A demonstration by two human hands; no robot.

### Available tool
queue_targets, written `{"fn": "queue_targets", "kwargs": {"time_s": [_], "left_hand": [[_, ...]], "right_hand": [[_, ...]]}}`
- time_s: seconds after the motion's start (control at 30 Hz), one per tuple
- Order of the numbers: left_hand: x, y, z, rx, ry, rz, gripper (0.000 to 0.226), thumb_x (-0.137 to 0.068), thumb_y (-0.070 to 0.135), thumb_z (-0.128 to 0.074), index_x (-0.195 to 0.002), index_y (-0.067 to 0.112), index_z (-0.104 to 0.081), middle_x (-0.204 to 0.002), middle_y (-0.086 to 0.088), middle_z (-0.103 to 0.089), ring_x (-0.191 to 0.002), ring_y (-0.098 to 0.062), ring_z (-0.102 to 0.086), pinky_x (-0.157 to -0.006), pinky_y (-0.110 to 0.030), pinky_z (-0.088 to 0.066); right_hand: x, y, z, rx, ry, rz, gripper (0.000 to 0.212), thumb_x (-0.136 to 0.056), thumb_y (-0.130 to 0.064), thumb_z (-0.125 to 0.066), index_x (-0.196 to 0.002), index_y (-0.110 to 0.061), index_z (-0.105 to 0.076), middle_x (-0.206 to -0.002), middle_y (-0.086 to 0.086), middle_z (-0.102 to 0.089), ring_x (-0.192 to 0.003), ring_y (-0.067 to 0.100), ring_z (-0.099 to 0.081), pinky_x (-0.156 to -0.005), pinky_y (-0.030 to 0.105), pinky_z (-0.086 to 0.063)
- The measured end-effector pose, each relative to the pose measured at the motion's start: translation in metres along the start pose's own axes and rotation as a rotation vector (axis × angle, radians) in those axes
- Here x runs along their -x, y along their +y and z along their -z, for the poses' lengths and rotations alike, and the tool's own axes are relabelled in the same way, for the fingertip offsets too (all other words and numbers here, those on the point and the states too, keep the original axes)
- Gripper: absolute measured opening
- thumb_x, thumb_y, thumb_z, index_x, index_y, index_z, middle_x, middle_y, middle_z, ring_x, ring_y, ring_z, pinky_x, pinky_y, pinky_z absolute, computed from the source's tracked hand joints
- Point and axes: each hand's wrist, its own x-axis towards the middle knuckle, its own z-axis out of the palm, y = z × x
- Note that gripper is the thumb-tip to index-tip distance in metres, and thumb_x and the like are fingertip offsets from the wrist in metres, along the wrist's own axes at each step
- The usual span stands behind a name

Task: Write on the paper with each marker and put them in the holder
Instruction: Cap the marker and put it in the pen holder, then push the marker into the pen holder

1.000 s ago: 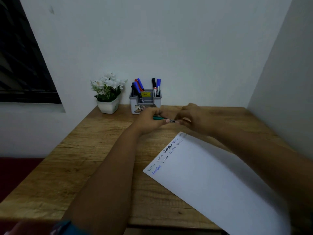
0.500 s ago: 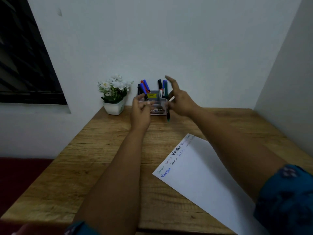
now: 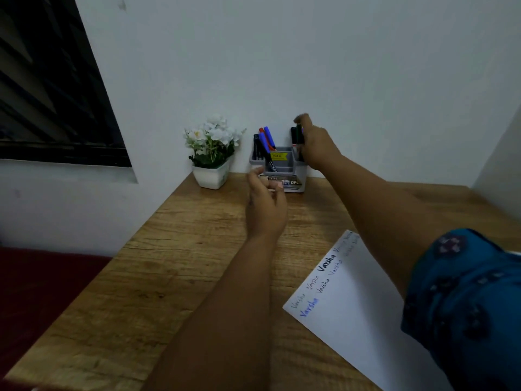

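Nearest you, the flat white paper sheet (image 3: 366,306) lies on the grainy wooden table (image 3: 174,263), handwriting in black and blue along its far edge. Your left hand (image 3: 266,210) hovers before the grey plastic compartmented holder (image 3: 283,169), fingers loosely curled, holding nothing. Your right hand (image 3: 317,145) pinches a dark marker (image 3: 298,136) upright in the holder's right compartment. Left: white flowers in a square pot (image 3: 211,153).

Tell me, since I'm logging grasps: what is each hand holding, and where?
Right hand grips a dark green-tinged marker near its top end; left hand holds nothing.
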Motion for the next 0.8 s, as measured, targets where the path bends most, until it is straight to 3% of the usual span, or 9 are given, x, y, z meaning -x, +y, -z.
{"fn": "queue_targets", "kwargs": {"time_s": [0.1,0.17,0.3,0.4,0.63,0.73,0.8], "left_hand": [[-0.001,-0.002,0.0,0.01,-0.009,0.018,0.043,-0.095,0.015,-0.054,-0.134,0.013,-0.035,-0.086,0.012,-0.056,-0.075,-0.005,-0.06,-0.067,-0.024,-0.047],[-0.001,-0.003,-0.001,0.01,-0.026,0.027,0.046,-0.094,0.015,-0.055,-0.136,0.014,-0.034,-0.087,0.012,-0.057,-0.075,-0.003,-0.059,-0.068,-0.024,-0.048],[-0.001,-0.004,-0.001,-0.022,-0.049,0.028,0.05,-0.094,0.019,-0.056,-0.139,0.018,-0.033,-0.098,0.008,-0.061,-0.091,-0.011,-0.062,-0.075,-0.026,-0.049],[-0.003,-0.006,-0.003,-0.076,-0.055,-0.002,0.054,-0.094,0.023,-0.057,-0.142,0.019,-0.032,-0.111,0.002,-0.061,-0.106,-0.015,-0.057,-0.081,-0.027,-0.045],[0.002,0.002,-0.002,-0.19,-0.08,-0.043,0.05,-0.095,0.024,-0.055,-0.14,0.012,-0.038,-0.126,-0.007,-0.056,-0.12,-0.021,-0.045,-0.09,-0.031,-0.043],[0.002,0.009,-0.003,-0.334,-0.054,-0.136,0.023,-0.096,0.024,-0.054,-0.113,0.01,-0.056,-0.121,-0.01,-0.053,-0.116,-0.027,-0.045,-0.094,-0.042,-0.044],[0.006,0.021,-0.001,-0.422,-0.052,-0.181,0.02,-0.095,0.028,-0.054,-0.097,0.01,-0.064,-0.112,-0.009,-0.056,-0.11,-0.028,-0.047,-0.09,-0.045,-0.044]], "right_hand": [[-0.011,0.006,-0.004,0.067,-0.073,-0.026,0.052,-0.094,0.0,-0.049,-0.143,-0.013,-0.041,-0.125,0.024,-0.058,-0.108,0.037,-0.057,-0.09,0.045,-0.05],[-0.017,0.01,-0.004,0.151,-0.12,-0.032,0.057,-0.096,-0.002,-0.047,-0.15,-0.016,-0.033,-0.134,0.023,-0.051,-0.121,0.037,-0.049,-0.099,0.043,-0.044],[-0.014,0.012,-0.001,0.286,-0.216,-0.087,0.08,-0.094,-0.001,-0.05,-0.156,-0.025,-0.007,-0.139,0.019,-0.034,-0.122,0.036,-0.036,-0.1,0.04,-0.038],[0.0,0.008,-0.001,0.239,-0.199,-0.101,0.08,-0.094,0.002,-0.044,-0.156,-0.027,-0.003,-0.138,0.019,-0.031,-0.117,0.037,-0.036,-0.098,0.04,-0.037],[0.059,0.004,0.002,0.165,-0.004,-0.066,0.048,-0.096,-0.016,-0.051,-0.141,-0.023,-0.037,-0.132,0.013,-0.041,-0.118,0.033,-0.042,-0.09,0.047,-0.04],[0.095,0.006,0.015,0.192,0.115,-0.01,0.03,-0.097,-0.031,-0.05,-0.124,-0.019,-0.049,-0.121,0.008,-0.053,-0.112,0.028,-0.046,-0.085,0.044,-0.038],[0.122,0.008,0.027,0.261,0.174,0.021,0.026,-0.096,-0.038,-0.05,-0.11,-0.016,-0.055,-0.109,0.006,-0.059,-0.104,0.027,-0.049,-0.08,0.042,-0.039]]}}
